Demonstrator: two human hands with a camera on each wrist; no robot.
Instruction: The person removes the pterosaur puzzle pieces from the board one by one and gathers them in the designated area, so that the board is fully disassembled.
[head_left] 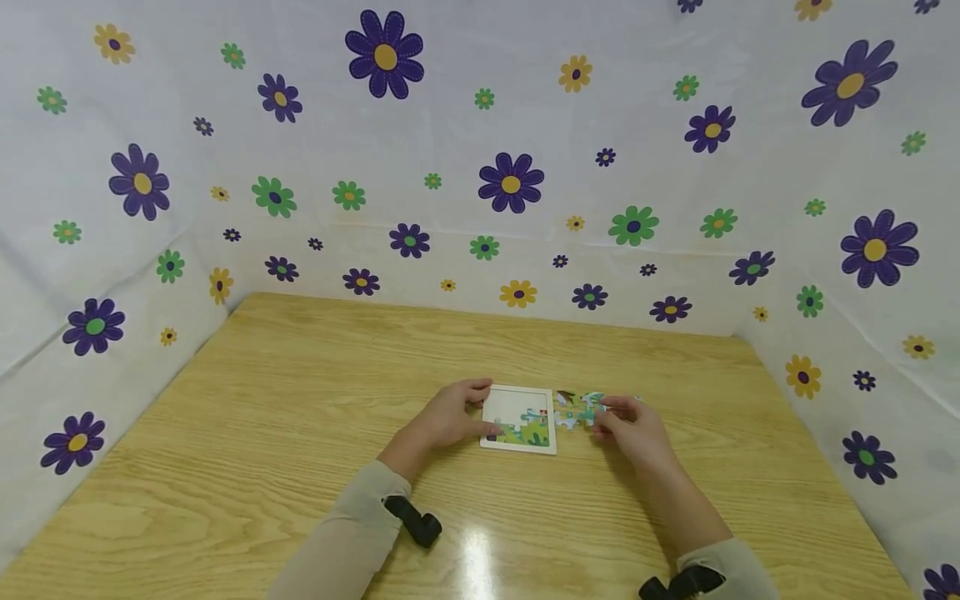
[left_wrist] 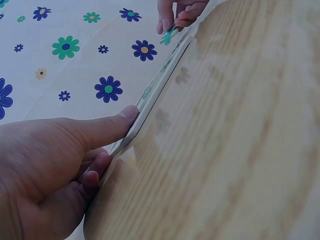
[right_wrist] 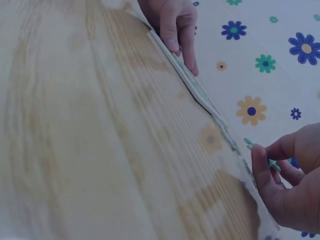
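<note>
Jigsaw pieces (head_left: 566,419), loose and multicoloured on the pale wooden desk (head_left: 300,500) just right of the square white-rimmed puzzle board (head_left: 517,403), could be knocked askew if the right hand (head_left: 637,429) brushes them. That hand, fingers bent toward the thumb, pinches a small teal piece (left_wrist: 166,38) near them; the left hand (head_left: 450,412) holds the board's left edge, thumb on top, though its finger contact is hard to judge.

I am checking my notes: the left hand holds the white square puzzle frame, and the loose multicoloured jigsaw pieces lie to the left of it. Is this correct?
Not the side: the head view shows the loose multicoloured jigsaw pieces lying right of the white square puzzle frame. The left hand does hold it.
</note>
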